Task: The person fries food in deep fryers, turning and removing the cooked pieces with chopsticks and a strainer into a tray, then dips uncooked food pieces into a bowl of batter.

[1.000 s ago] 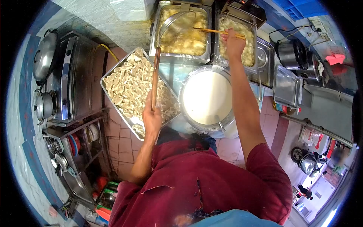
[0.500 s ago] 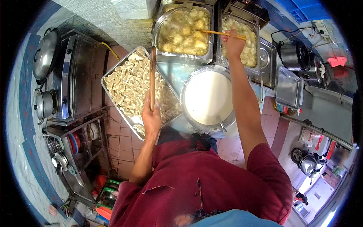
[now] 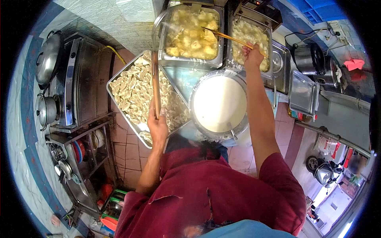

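Observation:
My left hand (image 3: 158,127) is closed around the wooden handle (image 3: 156,89) of a wire skimmer. The skimmer's mesh head (image 3: 170,27) is at the left side of the left fryer (image 3: 188,60), partly hidden by bubbling oil and steam. My right hand (image 3: 253,54) grips long wooden chopsticks (image 3: 234,39) above the right fryer (image 3: 270,65). Their tips reach left among golden fried pieces (image 3: 194,43) in the left fryer. Paler pieces (image 3: 260,39) float in the right fryer.
A metal tray (image 3: 124,108) of pale flat slices (image 3: 137,89) lies left of a large bowl (image 3: 193,115) of white batter (image 3: 218,101). A metal utensil (image 3: 232,131) rests in the bowl. Pots (image 3: 309,57) stand at right; a metal oven-like unit (image 3: 90,79) stands at left.
The skimmer has shifted left and its handle stands more upright. My right hand has moved right and down, with the chopsticks now slanting. Golden pieces in the left fryer have been pushed about.

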Demonstrator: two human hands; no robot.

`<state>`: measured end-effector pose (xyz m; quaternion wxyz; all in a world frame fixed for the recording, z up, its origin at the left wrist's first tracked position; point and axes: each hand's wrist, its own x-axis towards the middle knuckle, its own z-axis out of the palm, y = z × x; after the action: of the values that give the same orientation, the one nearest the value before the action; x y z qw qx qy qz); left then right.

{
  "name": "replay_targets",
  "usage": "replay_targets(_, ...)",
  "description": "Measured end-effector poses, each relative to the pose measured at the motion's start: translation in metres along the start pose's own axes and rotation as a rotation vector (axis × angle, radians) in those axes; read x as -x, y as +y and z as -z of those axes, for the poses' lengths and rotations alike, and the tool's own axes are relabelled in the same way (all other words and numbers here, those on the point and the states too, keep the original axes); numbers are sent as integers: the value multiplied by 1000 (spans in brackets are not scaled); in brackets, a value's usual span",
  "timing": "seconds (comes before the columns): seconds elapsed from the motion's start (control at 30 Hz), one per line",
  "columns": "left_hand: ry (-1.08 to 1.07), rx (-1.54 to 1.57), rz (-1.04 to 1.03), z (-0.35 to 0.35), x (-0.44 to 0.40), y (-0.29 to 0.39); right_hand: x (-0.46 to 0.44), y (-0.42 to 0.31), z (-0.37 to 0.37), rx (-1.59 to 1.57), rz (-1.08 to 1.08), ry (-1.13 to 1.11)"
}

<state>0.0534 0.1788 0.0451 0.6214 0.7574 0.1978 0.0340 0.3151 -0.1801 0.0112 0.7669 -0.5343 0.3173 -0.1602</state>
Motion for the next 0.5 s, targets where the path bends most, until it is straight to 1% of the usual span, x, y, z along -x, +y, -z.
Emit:
replay_targets(0.1, 40, -1, -25, -2, -2, -12, 2, -2, 2, -1, -19, -2)
replay_targets(0.17, 65, 39, -1, -3, -2, -14, -2, -1, 6, 4, -29, -21)
replay_targets(0.23, 80, 128, 58, -6, -1, -2, -4, -1, 7, -22, -58, -2)
replay_targets(0.37, 79, 168, 91, -6, -4, 2, -6, -1, 10, -61, -97, 14)
replay_targets(0.47, 61, 155, 93, -6, -4, -3, -14, 6, 17, -69, -74, -45)
replay_targets(0.5, 54, 144, 85, -8, -3, -6, -14, 5, 18, -85, -96, -46)
